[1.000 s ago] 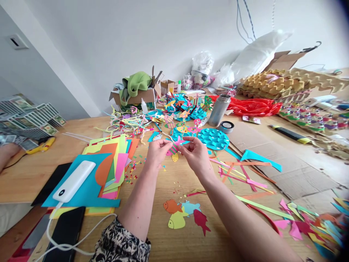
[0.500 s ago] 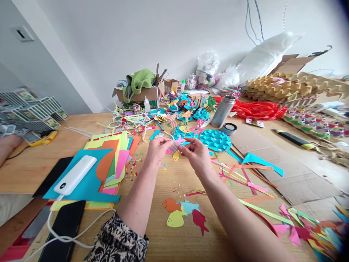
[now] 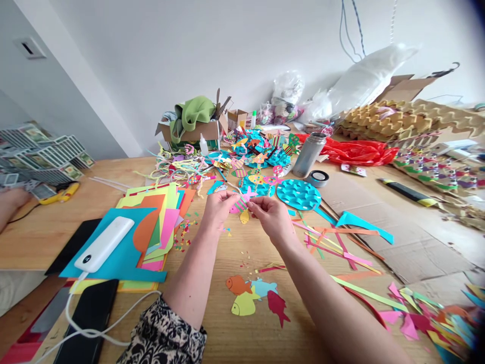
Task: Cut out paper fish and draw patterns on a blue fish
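Note:
My left hand [image 3: 217, 208] and my right hand [image 3: 270, 216] meet above the middle of the wooden table [image 3: 53, 227], fingers pinched. Between them they hold a small pink paper fish [image 3: 242, 202] with green stripes; a thin white string [image 3: 232, 186] runs up from it. A small yellow paper piece [image 3: 244, 217] hangs just below the fish. Under my forearms lie cut-out paper fish: orange [image 3: 238, 284], light blue [image 3: 265, 288], yellow [image 3: 244, 306] and dark red [image 3: 278, 306].
A stack of coloured paper sheets [image 3: 151, 227] with a white power bank [image 3: 103, 244] lies at the left, a black phone [image 3: 89, 318] near the edge. Paper strips [image 3: 337, 242], a blue embossed disc [image 3: 298, 194], a metal flask [image 3: 308, 154], and cardboard boxes stand beyond. Another person's arm [image 3: 9, 205] rests far left.
My right hand's fingers have closed in a little on the pink fish. The view has shifted slightly; both hands stay at the same spot.

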A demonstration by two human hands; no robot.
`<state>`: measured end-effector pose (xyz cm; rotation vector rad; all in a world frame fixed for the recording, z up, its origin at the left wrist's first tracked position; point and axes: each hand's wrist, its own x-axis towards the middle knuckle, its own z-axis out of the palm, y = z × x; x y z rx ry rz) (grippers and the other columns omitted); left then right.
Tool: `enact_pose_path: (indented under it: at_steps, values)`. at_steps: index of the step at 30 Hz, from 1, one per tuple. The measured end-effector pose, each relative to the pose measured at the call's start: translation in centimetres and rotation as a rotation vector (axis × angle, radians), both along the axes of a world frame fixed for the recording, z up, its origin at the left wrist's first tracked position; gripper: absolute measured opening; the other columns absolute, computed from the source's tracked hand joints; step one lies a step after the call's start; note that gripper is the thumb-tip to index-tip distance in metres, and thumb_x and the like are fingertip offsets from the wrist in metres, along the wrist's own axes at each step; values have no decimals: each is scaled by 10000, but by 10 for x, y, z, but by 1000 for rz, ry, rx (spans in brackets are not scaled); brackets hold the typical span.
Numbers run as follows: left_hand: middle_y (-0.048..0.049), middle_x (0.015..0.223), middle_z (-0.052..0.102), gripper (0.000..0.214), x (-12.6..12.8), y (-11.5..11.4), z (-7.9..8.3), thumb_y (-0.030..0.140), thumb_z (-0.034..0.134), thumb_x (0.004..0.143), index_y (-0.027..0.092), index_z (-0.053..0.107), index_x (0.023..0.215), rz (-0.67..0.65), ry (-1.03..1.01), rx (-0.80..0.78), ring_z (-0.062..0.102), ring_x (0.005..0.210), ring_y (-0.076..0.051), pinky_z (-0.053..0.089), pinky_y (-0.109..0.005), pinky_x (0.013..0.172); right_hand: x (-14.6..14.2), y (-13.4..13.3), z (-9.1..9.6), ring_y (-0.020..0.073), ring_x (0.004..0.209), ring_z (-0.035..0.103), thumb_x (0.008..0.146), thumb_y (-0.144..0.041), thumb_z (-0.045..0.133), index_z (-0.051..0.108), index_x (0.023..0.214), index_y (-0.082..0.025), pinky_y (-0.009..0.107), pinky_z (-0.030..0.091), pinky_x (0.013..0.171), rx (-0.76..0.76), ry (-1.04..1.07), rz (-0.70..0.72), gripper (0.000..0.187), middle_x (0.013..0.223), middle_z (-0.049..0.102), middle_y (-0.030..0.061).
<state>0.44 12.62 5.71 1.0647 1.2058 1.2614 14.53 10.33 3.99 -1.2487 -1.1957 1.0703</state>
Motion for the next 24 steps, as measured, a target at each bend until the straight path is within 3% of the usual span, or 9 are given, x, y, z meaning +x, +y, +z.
enact_pose_path:
  at_steps: [24]
  values:
    - [25, 565, 601, 159, 1, 2, 0, 296, 745, 546, 168, 699, 630, 16, -8, 16, 522, 546, -102, 412, -224, 563, -1, 2, -6, 146, 557, 487, 742, -455, 585, 583, 691, -190, 296, 407, 559, 20, -148, 28, 270, 607, 563, 13]
